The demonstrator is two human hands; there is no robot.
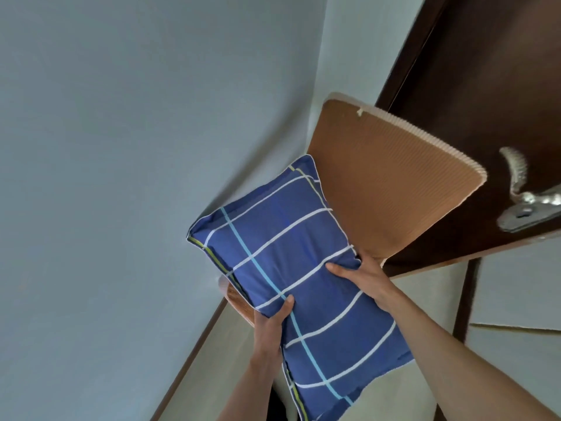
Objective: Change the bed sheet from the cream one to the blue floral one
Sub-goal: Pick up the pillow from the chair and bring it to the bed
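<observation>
Left: a pale blue wall (121, 147) bounds the space, its dark skirting (194, 354) running down toward the floor. The left hand (271, 322) grips the near-left edge of a blue checked pillow (291, 268), thumb lying on top, fingers hidden beneath. Centre: the pillow is held tilted over a wooden chair seat (239, 302), its far end toward the ribbed brown chair back (391, 189). The right hand (359, 276) clasps the pillow's right edge, thumb pressed into the cover. Neither the bed nor the cream or blue floral sheet appears in view; the step in hand is judged to be clearing the pillow off the bed. To do it well, lower the pillow flat onto the seat, long side against the back, so it cannot slide off. Right: a dark door (485, 86) with a metal handle (525, 205) stands close; open room lies only toward the viewer.
</observation>
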